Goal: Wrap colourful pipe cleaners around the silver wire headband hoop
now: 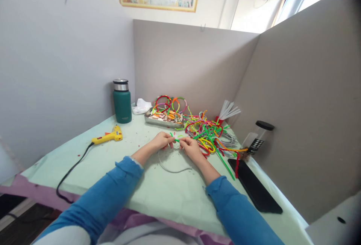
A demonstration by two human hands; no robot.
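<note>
My left hand [163, 140] and my right hand [189, 147] face each other over the middle of the table. Between their fingertips they pinch a short green pipe cleaner [176, 140], one hand at each side of it. A thin grey wire [172, 171] curves down below my left hand and lies on the table in front of both hands. Just to the right of my right hand is a tangled pile of colourful pipe cleaners [208, 130], with red and yellow loops at its near edge.
A metal tray [163, 123] of small pieces stands behind the hands, with coloured rings [163, 104] at its back. Left are a yellow glue gun [107, 136] with a black cord and a green bottle [122, 104]. Right are a black phone-like slab [255, 186] and a clear jar [258, 139].
</note>
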